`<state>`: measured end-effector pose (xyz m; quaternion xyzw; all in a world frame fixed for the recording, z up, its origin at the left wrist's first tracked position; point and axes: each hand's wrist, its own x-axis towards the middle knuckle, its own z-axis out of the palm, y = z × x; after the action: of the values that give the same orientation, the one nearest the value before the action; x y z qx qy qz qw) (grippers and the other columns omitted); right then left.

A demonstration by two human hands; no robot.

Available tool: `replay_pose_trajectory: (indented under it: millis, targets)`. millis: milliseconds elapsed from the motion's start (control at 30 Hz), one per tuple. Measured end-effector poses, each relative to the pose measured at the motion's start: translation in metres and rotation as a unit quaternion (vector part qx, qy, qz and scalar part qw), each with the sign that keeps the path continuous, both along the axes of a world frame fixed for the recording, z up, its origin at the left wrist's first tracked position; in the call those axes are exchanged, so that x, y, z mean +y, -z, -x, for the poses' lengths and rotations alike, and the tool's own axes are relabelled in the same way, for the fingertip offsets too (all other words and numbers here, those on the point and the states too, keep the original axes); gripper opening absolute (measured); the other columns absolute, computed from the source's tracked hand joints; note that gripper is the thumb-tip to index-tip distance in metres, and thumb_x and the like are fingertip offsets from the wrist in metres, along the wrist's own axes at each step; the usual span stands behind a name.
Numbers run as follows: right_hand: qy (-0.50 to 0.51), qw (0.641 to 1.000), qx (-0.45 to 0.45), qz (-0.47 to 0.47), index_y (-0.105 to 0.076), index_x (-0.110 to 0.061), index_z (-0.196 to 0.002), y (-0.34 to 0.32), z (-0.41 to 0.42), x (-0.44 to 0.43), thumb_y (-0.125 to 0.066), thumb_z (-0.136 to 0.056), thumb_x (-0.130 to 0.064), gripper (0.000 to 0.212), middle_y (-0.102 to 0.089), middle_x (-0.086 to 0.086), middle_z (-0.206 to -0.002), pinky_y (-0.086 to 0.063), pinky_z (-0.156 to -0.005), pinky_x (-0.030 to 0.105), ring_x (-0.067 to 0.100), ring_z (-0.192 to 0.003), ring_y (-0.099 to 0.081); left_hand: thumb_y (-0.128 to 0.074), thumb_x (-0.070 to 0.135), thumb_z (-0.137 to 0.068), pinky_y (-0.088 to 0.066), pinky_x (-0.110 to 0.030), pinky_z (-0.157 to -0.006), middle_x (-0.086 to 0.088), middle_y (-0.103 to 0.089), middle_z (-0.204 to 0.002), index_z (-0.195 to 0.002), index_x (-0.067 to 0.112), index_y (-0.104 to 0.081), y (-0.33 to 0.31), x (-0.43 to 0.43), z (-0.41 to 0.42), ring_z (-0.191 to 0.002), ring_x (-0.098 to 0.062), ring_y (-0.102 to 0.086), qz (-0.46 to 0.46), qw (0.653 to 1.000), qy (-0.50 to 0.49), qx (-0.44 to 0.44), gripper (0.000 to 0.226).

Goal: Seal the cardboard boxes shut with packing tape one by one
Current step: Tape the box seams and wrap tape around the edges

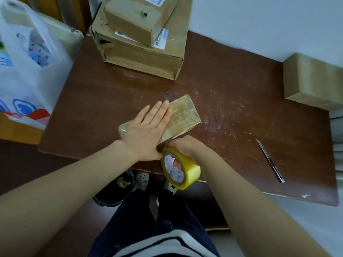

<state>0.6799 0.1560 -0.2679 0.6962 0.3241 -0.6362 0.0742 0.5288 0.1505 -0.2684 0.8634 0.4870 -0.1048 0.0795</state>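
Bag (27, 71) of white plastic with blue and red print slumps at the far left, beside the brown table (104, 93). At the table's far edge, left of centre, a large cardboard box (144, 62) lies flat with a smaller box (133, 17) stacked on top. Both carry white shipping labels, and the large one has a torn corner.

In the middle of the table lies the small flat box (185, 114), its top glossy with clear tape. The left hand (146, 130) rests on it palm down, fingers straight and together, pressing its near-left half. Just right of that hand, at the box's near edge, the right hand (183, 145) grips a roll of yellow packing tape (181, 167), fingers hooked through the core. The roll stands on edge over the table's near edge. Whether a strip runs from roll to box I cannot tell.

Below the table a dark bin (115, 193) and pale shoes (142, 179) show. Farther right a slim utility knife (270, 160) lies on the table, well apart from the hands. At the table's far right corner sits another closed cardboard box (311, 80).
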Motion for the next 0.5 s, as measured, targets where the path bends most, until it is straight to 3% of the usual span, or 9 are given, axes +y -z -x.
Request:
replay_pose_trajectory:
  millis: [133, 233, 267, 333, 400, 500]
  targets:
    - [-0.02, 0.999, 0.018, -0.023, -0.057, 0.002, -0.082, 0.0, 0.0, 0.004, -0.053, -0.095, -0.025, 0.03, -0.059, 0.015, -0.044, -0.047, -0.035, 0.025, 0.024, -0.034, -0.057, -0.056, 0.059, -0.073, 0.02, -0.042, -0.113, -0.011, 0.042, -0.144, -0.134, 0.009, 0.039, 0.002, 0.004, 0.006, -0.141, -0.027, 0.03, 0.029, 1.0, 0.003, -0.006, 0.125]
    - [-0.06, 0.997, 0.011, -0.046, -0.06, 0.007, -0.088, 0.001, 0.001, 0.005, -0.05, -0.097, -0.025, 0.035, -0.063, 0.014, -0.056, -0.056, -0.052, 0.033, 0.024, -0.049, -0.062, -0.045, 0.049, -0.072, 0.009, -0.048, -0.117, -0.016, 0.014, -0.157, -0.149, 0.007, 0.011, -0.004, -0.004, 0.007, -0.146, -0.03, 0.011, -0.024, 0.996, 0.064, -0.063, 0.104]
    - [-0.055, 0.997, 0.013, -0.046, -0.06, 0.006, -0.085, 0.001, 0.001, 0.006, -0.048, -0.097, -0.025, 0.035, -0.062, 0.013, -0.052, -0.055, -0.048, 0.031, 0.024, -0.046, -0.061, -0.045, 0.042, -0.073, 0.006, -0.046, -0.119, -0.015, 0.009, -0.158, -0.151, 0.007, 0.005, -0.003, -0.007, 0.008, -0.146, -0.029, 0.007, -0.022, 0.994, 0.088, -0.06, 0.098]
    - [-0.039, 0.998, 0.021, -0.033, -0.057, 0.003, -0.077, 0.003, 0.001, 0.005, -0.047, -0.098, -0.023, 0.035, -0.058, 0.014, -0.043, -0.048, -0.037, 0.024, 0.021, -0.035, -0.058, -0.048, 0.033, -0.075, 0.013, -0.039, -0.118, -0.01, 0.02, -0.157, -0.148, 0.011, 0.017, 0.002, -0.011, 0.009, -0.145, -0.024, 0.018, 0.008, 0.993, 0.111, -0.041, 0.1]
    - [-0.043, 0.999, 0.018, -0.023, -0.057, 0.003, -0.079, 0.003, 0.002, 0.006, -0.046, -0.098, -0.024, 0.035, -0.058, 0.016, -0.047, -0.046, -0.035, 0.023, 0.02, -0.034, -0.057, -0.044, 0.041, -0.076, 0.019, -0.035, -0.116, -0.007, 0.026, -0.155, -0.146, 0.013, 0.023, 0.003, -0.008, 0.012, -0.144, -0.022, 0.024, 0.026, 0.992, 0.118, -0.043, 0.101]
    - [-0.057, 0.998, 0.019, -0.013, -0.057, 0.002, -0.079, 0.002, 0.003, 0.008, -0.043, -0.1, -0.024, 0.036, -0.059, 0.015, -0.051, -0.047, -0.036, 0.025, 0.02, -0.035, -0.058, -0.031, 0.051, -0.079, 0.007, -0.038, -0.119, -0.01, 0.004, -0.159, -0.152, 0.009, -0.001, -0.007, 0.0, 0.009, -0.148, -0.023, 0.004, 0.012, 0.988, 0.107, -0.114, 0.089]
